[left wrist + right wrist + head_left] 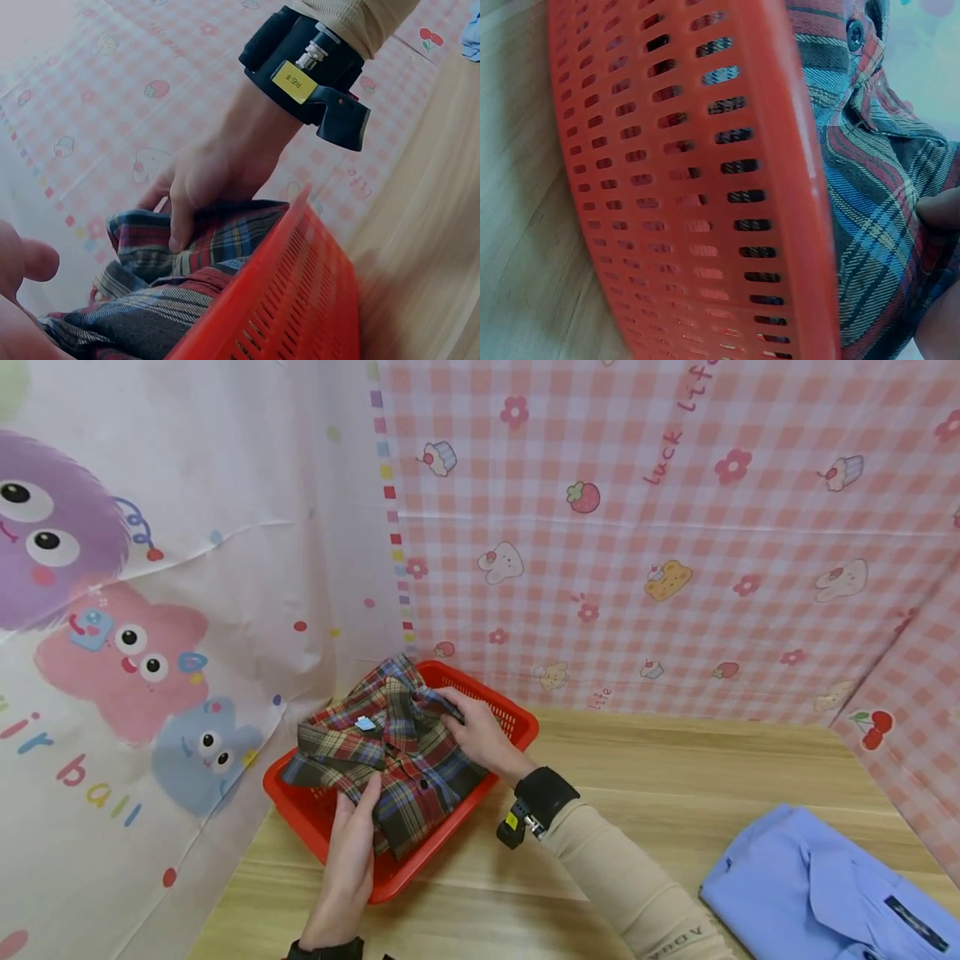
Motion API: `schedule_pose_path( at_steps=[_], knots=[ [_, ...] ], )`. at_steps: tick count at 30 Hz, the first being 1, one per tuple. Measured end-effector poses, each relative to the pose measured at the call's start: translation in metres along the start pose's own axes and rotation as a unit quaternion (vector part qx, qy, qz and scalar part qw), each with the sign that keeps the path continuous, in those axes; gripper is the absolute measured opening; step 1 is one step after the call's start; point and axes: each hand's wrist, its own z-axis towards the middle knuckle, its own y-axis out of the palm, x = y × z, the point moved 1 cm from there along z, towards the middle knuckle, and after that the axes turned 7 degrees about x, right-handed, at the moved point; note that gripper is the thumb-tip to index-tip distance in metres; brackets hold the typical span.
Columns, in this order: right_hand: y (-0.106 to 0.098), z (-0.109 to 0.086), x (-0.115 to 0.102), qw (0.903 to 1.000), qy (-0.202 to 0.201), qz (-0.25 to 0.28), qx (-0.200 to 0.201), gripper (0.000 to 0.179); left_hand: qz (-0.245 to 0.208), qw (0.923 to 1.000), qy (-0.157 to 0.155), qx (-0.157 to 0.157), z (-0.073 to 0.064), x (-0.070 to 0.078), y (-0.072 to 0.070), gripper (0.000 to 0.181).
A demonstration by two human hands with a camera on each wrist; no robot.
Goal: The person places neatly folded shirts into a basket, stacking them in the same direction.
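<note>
A folded plaid shirt [420, 777] in red, dark green and blue lies in a red plastic basket [517, 714], its collar side raised over the left rim. A small pale blue tag [364, 723] shows inside the collar. My right hand [480, 735] grips the shirt's far right edge; in the left wrist view the right thumb [180, 221] lies over the cloth. At the near left edge my left hand [352, 839] holds the shirt, thumb over the cloth, other fingers partly hidden. The right wrist view shows a dark button [855, 34] beyond the slotted basket wall [682, 180].
A folded light blue shirt [817, 877] lies on the wooden table [637, 777] at the right. Behind the basket rises a pink checked cloth wall [600, 552]; a white cartoon-printed sheet [247, 510] hangs close on its left.
</note>
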Motion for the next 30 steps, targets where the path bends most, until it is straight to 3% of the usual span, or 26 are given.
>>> schedule_pose_path(
  at_steps=[9, 16, 19, 25, 30],
  knots=[
    [0.006, -0.005, 0.006, 0.9995, -0.002, -0.020, -0.026, 0.039, 0.005, 0.9979, -0.063, 0.013, -0.003, -0.003, -0.004, 0.104],
    [0.010, -0.012, 0.012, 0.9972, 0.046, -0.021, -0.054, 0.039, -0.010, 0.9954, -0.086, 0.042, -0.002, -0.005, -0.004, 0.104],
    [0.009, -0.013, 0.013, 0.9966, 0.053, -0.019, -0.061, 0.040, -0.020, 0.9945, -0.089, 0.052, -0.002, -0.005, -0.004, 0.103],
    [0.007, -0.013, 0.013, 0.9970, 0.052, 0.011, -0.057, 0.044, -0.032, 0.9964, -0.063, 0.046, -0.005, 0.001, -0.003, 0.101],
    [0.008, -0.016, 0.013, 0.9938, 0.064, 0.041, -0.081, 0.045, -0.031, 0.9965, -0.055, 0.055, -0.007, 0.006, -0.001, 0.099]
  ],
)
